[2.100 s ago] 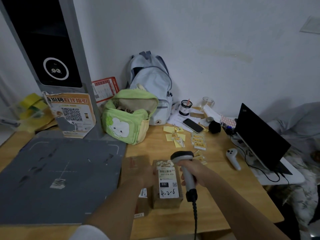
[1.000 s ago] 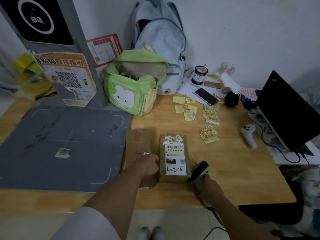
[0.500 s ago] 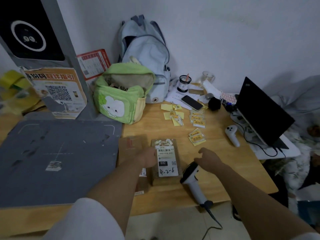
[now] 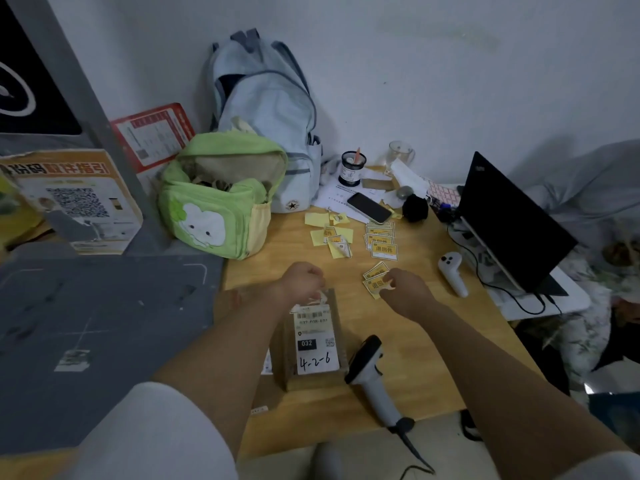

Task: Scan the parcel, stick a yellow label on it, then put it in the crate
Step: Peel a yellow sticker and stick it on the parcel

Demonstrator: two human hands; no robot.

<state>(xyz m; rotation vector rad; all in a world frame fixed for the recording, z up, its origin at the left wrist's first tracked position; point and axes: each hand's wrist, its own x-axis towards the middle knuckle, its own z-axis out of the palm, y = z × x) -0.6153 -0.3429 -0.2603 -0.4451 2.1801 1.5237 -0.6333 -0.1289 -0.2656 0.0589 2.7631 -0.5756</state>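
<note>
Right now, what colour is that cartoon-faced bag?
Light green bag with a white cartoon face; head view.

- You face a plain white wall (image 4: pixel 450 64) in dim light.
- Your wooden table (image 4: pixel 433 341) stands against it.
- Pale floor (image 4: pixel 363 462) shows below the table's near edge.

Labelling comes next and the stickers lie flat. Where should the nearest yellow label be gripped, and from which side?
Probably at its near right corner, where the right hand already touches the yellow label. It lies flat on the table, so lift that edge by pinching from the right; other labels overlap its far side.
</note>
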